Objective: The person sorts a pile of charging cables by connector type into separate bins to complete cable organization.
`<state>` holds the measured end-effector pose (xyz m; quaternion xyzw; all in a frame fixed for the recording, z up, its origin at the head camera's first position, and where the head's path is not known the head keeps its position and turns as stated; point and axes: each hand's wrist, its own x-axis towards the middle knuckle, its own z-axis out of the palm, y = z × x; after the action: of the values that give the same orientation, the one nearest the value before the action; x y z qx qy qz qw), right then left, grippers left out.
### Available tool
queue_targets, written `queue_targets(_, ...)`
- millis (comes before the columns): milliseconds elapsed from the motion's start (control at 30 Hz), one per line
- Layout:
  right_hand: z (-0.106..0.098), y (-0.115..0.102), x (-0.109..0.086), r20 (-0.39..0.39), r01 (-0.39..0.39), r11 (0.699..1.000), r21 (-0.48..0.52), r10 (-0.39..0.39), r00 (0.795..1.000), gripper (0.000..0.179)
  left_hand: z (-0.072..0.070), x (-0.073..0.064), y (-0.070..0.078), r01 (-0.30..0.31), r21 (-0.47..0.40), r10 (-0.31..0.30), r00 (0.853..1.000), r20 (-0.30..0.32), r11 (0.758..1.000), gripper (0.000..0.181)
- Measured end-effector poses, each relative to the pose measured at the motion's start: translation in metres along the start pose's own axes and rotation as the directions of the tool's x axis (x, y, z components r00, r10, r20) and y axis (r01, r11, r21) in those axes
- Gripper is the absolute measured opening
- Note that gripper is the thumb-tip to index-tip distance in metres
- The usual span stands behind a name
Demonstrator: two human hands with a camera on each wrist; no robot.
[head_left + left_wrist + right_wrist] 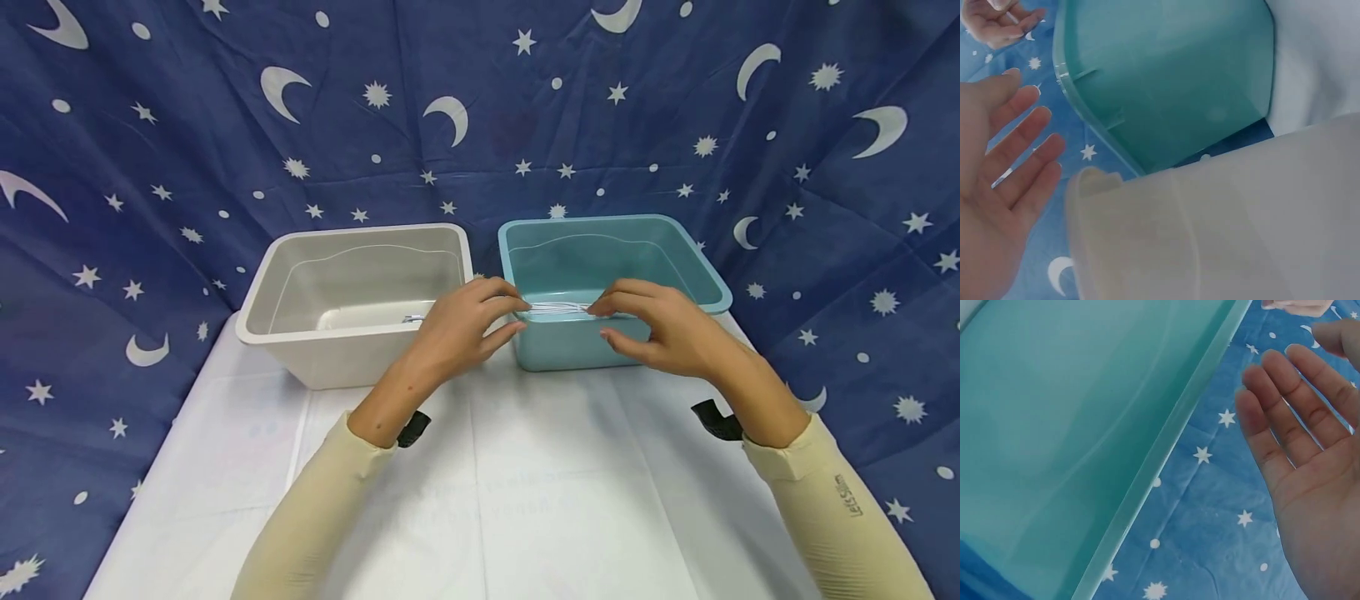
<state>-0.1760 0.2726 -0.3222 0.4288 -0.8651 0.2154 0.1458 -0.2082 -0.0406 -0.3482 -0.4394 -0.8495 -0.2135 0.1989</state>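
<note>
In the head view, my left hand (472, 325) is over the gap between the two bins, its thumb apart from the fingers. My right hand (660, 321) is at the front of the teal bin (592, 343), fingers loosely bent and thumb apart. A bundle of thin white strands, like a cord (558, 308), shows between both hands' fingertips just above the front rim; whether they touch it I cannot tell. Both wrist views show the left palm (997, 187) and right palm (1316, 469) with fingers extended and no cord in them.
A grey-white bin (337, 333) stands left of the teal one, with a small shiny thing (412, 318) on its floor, partly hidden by my left hand. Both bins stand on a white-covered table (562, 500) before a blue star-and-moon curtain (480, 108).
</note>
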Motion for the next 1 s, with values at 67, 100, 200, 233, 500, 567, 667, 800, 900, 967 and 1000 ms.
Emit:
queue_targets(67,0.001,-0.004,-0.006,-0.031,0.029,1.0,0.002,-0.029,0.999,0.027,-0.004,-0.007,0.003,-0.001,-0.009,0.001,1.0,-0.021,1.0,0.022)
queue_targets(100,0.001,-0.005,-0.009,-0.048,0.047,0.999,-0.005,-0.047,0.998,0.028,-0.006,-0.011,0.004,0.0,-0.011,0.0,1.0,-0.03,1.0,0.022)
queue_targets(200,0.004,-0.009,-0.019,-0.087,0.089,0.996,-0.01,-0.089,0.992,0.032,-0.01,-0.024,0.008,0.006,-0.031,-0.008,0.999,-0.054,0.999,0.023)
queue_targets(233,0.005,-0.01,-0.023,-0.094,0.091,0.996,-0.014,-0.092,0.991,0.034,-0.011,-0.028,0.009,0.01,-0.033,-0.012,0.998,-0.06,0.999,0.023)
queue_targets(500,0.02,-0.011,-0.059,-0.157,-0.021,0.998,-0.062,0.011,0.988,0.038,-0.018,-0.065,0.01,0.024,-0.082,-0.033,0.993,-0.114,0.996,0.015)
queue_targets(567,0.025,-0.009,-0.067,-0.169,-0.043,0.997,-0.061,0.032,0.985,0.039,-0.019,-0.075,0.007,0.038,-0.087,-0.048,0.992,-0.118,0.995,0.013)
queue_targets(667,0.031,-0.006,-0.08,-0.178,-0.068,0.996,-0.064,0.056,0.983,0.04,-0.021,-0.091,0.003,0.071,-0.083,-0.081,0.99,-0.115,0.994,0.013)
queue_targets(800,0.036,-0.002,-0.095,-0.18,-0.126,0.99,-0.058,0.113,0.977,0.039,-0.027,-0.114,-0.002,0.136,-0.065,-0.142,0.985,-0.095,0.989,0.01)
queue_targets(900,0.037,0.001,-0.106,-0.188,-0.18,0.982,-0.049,0.168,0.968,0.038,-0.034,-0.132,-0.007,0.185,-0.04,-0.188,0.979,-0.079,0.982,0.009)
queue_targets(967,0.036,0.003,-0.113,-0.2,-0.206,0.978,-0.047,0.193,0.961,0.037,-0.039,-0.143,-0.011,0.215,-0.026,-0.216,0.974,-0.071,0.976,0.01)
queue_targets(1000,0.036,0.005,-0.116,-0.207,-0.216,0.975,-0.049,0.202,0.957,0.037,-0.041,-0.148,-0.013,0.231,-0.021,-0.232,0.97,-0.071,0.973,0.011)
